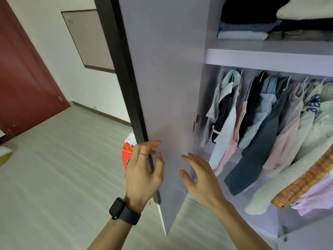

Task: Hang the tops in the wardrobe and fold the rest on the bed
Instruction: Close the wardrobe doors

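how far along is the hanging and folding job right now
Done: many tops already hang on hangers, with folded stacks on the shelf above. In hand: the left hand holds the wardrobe door by its edge, the right hand is open beside it; neither holds clothing. Left: cannot tell, no loose clothes show here.

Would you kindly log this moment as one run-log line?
wardrobe door: open | left hand: holds its edge | right hand: open, beside it | hung clothes: inside
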Demonstrator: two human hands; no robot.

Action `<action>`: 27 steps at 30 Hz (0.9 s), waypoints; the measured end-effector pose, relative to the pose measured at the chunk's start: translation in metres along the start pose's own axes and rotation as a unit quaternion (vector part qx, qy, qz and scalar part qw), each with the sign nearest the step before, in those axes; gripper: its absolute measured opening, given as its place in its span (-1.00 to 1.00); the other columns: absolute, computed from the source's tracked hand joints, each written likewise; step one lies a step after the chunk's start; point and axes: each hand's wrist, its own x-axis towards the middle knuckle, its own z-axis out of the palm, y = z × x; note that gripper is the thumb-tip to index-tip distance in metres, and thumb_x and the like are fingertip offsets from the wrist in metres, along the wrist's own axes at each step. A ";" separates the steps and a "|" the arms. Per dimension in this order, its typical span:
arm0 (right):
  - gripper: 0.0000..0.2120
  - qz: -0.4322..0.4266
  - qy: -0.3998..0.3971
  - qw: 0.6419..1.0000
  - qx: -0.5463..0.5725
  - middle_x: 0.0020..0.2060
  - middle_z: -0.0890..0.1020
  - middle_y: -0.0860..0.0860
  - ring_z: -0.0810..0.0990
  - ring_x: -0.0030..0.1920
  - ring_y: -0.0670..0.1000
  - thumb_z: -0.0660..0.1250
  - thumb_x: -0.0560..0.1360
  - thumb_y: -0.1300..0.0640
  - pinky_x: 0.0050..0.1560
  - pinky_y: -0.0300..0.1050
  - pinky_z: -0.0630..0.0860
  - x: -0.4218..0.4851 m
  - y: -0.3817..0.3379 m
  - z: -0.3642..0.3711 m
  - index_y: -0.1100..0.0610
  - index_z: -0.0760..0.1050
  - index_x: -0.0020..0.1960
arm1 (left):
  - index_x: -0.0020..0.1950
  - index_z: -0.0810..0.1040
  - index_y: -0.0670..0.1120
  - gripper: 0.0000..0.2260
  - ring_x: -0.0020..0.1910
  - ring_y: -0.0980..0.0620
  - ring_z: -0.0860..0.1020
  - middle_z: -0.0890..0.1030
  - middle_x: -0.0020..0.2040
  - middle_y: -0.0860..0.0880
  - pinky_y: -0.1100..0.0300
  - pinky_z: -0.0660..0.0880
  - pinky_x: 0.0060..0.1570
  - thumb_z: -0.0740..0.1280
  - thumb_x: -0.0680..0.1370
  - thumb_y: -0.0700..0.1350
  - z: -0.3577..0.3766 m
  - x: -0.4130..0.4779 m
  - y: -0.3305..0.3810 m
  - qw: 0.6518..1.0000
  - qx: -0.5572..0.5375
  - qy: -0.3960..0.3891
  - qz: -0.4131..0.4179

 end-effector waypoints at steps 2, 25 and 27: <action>-0.49 -0.010 -0.017 1.000 0.000 0.53 0.32 -0.18 0.16 0.56 -0.13 0.30 0.60 -0.14 0.50 -0.06 0.30 0.001 -0.016 0.021 -0.16 0.31 0.53 | 0.21 0.49 0.09 -0.76 0.02 0.09 0.58 0.50 0.11 0.22 0.33 0.47 -0.04 0.30 0.54 -0.04 -0.014 0.003 -0.010 0.999 -0.037 0.015 -0.014; -0.37 -0.001 0.075 0.997 0.018 0.33 0.54 -0.23 0.53 0.21 -0.31 0.35 0.51 -0.26 0.22 -0.19 0.54 -0.025 -0.023 -0.009 -0.21 0.20 0.50 | 0.10 0.72 0.02 -0.79 0.03 0.13 0.68 0.72 -0.01 0.14 0.00 0.61 0.10 0.52 0.48 -0.01 0.008 0.021 0.005 0.941 -0.251 -0.224 -0.043; -0.40 0.004 0.112 0.993 0.019 0.22 0.60 -0.25 0.54 0.11 -0.35 0.39 0.51 -0.20 0.12 -0.25 0.58 -0.035 -0.015 -0.026 -0.16 0.26 0.48 | 0.14 0.71 0.07 -0.72 0.14 0.18 0.63 0.69 0.09 0.20 0.03 0.59 0.14 0.50 0.47 0.10 0.027 0.017 0.018 0.943 -0.237 -0.235 -0.004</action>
